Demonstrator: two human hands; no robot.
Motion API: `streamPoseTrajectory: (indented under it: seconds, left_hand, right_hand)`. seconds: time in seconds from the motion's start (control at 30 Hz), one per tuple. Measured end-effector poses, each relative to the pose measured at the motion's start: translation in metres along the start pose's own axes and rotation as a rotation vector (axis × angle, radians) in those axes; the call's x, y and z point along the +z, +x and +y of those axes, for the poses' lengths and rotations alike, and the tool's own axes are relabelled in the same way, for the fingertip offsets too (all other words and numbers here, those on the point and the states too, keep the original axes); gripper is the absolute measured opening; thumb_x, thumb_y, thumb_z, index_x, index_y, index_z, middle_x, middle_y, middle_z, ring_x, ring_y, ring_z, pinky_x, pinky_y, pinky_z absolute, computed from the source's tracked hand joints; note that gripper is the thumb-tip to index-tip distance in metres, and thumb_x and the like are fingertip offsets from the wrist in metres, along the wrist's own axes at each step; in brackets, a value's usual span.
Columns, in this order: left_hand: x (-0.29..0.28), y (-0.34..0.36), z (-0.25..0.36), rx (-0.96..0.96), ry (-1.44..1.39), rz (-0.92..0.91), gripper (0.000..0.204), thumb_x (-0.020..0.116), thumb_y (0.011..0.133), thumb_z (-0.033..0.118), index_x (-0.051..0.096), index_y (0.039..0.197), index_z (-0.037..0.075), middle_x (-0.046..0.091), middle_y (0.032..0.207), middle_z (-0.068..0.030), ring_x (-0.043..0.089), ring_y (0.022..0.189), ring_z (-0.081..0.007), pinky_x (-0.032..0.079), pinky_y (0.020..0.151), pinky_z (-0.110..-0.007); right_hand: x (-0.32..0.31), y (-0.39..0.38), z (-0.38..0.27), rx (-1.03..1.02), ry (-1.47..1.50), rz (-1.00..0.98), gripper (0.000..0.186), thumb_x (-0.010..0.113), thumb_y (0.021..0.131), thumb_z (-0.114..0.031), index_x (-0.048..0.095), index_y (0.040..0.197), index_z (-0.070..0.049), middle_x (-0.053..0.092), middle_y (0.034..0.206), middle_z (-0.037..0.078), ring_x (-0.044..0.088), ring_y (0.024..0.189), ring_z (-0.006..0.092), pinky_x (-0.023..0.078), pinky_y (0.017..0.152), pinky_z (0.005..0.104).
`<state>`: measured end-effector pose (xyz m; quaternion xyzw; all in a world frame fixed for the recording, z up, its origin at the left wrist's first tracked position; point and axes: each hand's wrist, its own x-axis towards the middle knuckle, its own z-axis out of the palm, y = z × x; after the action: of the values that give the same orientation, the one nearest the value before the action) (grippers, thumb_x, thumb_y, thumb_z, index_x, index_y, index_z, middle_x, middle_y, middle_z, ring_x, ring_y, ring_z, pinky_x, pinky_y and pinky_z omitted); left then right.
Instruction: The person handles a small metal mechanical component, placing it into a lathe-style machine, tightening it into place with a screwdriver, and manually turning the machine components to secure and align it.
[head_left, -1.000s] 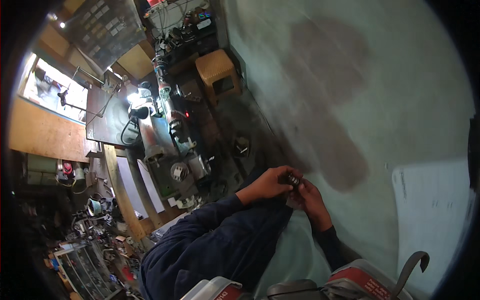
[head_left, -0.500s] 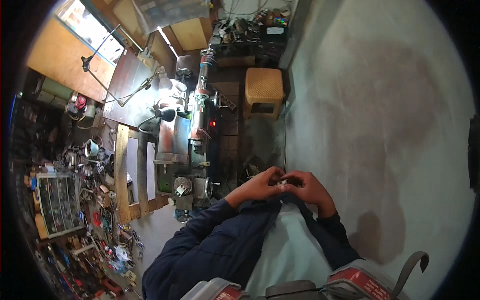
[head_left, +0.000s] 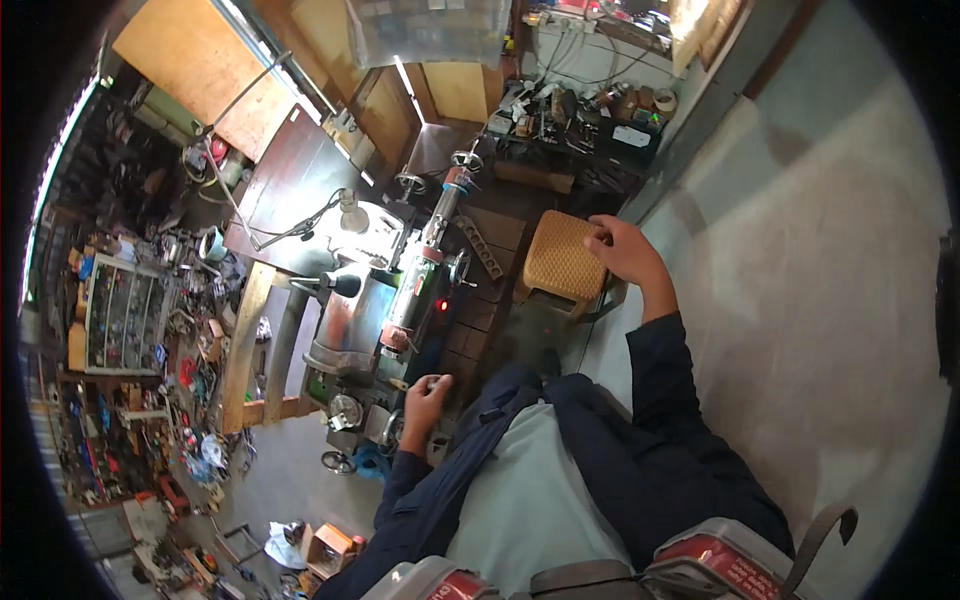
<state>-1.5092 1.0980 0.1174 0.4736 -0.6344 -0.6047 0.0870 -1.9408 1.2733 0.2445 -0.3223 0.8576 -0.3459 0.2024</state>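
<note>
My right hand (head_left: 633,253) reaches forward over the right edge of a tan woven-pattern plastic stool (head_left: 562,250). Its thumb and fingers are apart, with nothing visible between them; whether they touch the seat I cannot tell. My left hand (head_left: 427,408) is closed in a pinch beside the near end of a lathe-like machine (head_left: 415,290). Something small and pale may sit at those fingertips, too small to name. A handwheel (head_left: 384,424) of the machine is just left of that hand.
A lit work lamp (head_left: 352,212) hangs over the machine. Wooden framing (head_left: 243,350) stands left of it. Tools and parts crowd the left floor, near a glass-fronted cabinet (head_left: 125,315). A cluttered bench (head_left: 590,125) is at the back, and a pale wall (head_left: 800,300) rises on the right.
My hands, together in front of my chest before, have parted. The right has moved forward to the stool, the left toward the machine. The whole view has shifted and tilted.
</note>
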Motion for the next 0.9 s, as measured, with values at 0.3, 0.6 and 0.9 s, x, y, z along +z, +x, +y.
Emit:
streamPoseTrajectory:
  seconds: [0.3, 0.6, 0.9]
  left_hand:
    - [-0.035, 0.058, -0.033, -0.203, -0.229, 0.36, 0.024, 0.065, 0.096, 0.024, 0.069, 0.099, 0.001, 0.063, 0.075, -0.005, 0.061, 0.06, -0.0159, 0.05, 0.052, -0.031]
    - [-0.054, 0.226, -0.131, -0.134, 0.044, 0.612, 0.041, 0.081, 0.084, 0.04, 0.07, 0.091, 0.001, 0.072, 0.077, -0.0116, 0.072, 0.072, -0.0269, 0.055, 0.066, -0.04]
    - [-0.026, 0.245, -0.062, -0.377, 0.261, 0.817, 0.042, 0.094, 0.067, 0.027, 0.073, 0.093, 0.002, 0.077, 0.089, -0.0185, 0.074, 0.084, -0.0371, 0.057, 0.078, -0.048]
  right_hand:
    - [0.088, 0.077, -0.029, -0.111, -0.056, -0.558, 0.063, 0.072, 0.095, -0.037, 0.055, 0.144, -0.001, 0.074, 0.115, 0.018, 0.071, 0.105, 0.0324, 0.054, 0.09, 0.0423]
    - [0.09, 0.126, -0.044, -0.191, -0.313, -0.812, 0.063, 0.072, 0.094, -0.039, 0.056, 0.144, -0.003, 0.074, 0.115, 0.017, 0.069, 0.108, 0.0353, 0.053, 0.091, 0.0437]
    - [0.174, 0.269, -0.104, -0.276, -0.334, -0.772, 0.051, 0.072, 0.093, -0.027, 0.062, 0.135, -0.002, 0.074, 0.114, 0.019, 0.069, 0.108, 0.0369, 0.054, 0.094, 0.0447]
